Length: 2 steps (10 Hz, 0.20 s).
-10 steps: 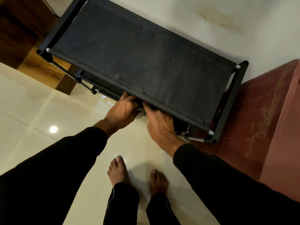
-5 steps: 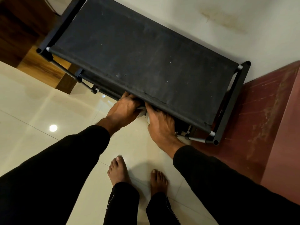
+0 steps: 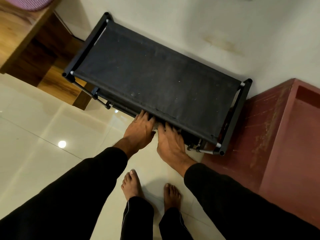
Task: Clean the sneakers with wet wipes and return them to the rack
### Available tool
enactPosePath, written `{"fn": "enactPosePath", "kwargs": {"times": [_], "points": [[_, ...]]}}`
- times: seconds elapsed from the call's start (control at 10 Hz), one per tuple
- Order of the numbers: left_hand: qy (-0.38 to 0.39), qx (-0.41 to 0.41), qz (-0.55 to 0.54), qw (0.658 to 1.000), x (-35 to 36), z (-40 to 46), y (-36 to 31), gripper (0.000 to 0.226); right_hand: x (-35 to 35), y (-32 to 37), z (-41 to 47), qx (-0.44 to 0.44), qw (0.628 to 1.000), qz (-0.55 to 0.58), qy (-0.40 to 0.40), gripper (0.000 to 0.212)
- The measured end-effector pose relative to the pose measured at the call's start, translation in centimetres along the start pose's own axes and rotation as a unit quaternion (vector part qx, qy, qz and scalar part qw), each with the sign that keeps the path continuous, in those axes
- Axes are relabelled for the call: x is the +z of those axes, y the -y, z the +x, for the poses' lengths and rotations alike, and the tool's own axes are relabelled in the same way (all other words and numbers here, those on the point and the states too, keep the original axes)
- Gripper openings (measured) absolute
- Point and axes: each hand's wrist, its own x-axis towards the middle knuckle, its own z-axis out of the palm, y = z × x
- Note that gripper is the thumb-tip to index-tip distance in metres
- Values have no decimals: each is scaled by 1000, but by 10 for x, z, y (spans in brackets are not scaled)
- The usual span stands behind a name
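Black fabric tops the rack [image 3: 155, 78]; both hands, left hand [image 3: 140, 130] and right hand [image 3: 170, 142], reach under its front edge. Fingers hidden, so each grip cannot be told; sneakers are hidden too.

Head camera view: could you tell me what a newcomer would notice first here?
The black shoe rack against the wall dominates the middle, its fabric top bare. Both hands, left hand and right hand, reach under its front edge, fingertips hidden. Two bare feet stand on the glossy tiles below.

no legible text, labels, or numbers
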Motion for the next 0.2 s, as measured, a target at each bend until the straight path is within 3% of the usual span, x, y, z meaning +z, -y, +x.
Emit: {"fn": "enactPosePath", "kwargs": {"times": [0.2], "points": [[-54,32,-51,997,-31,-35,-19,57,-24,13,-23,-18,1000,-8,4,74]]}}
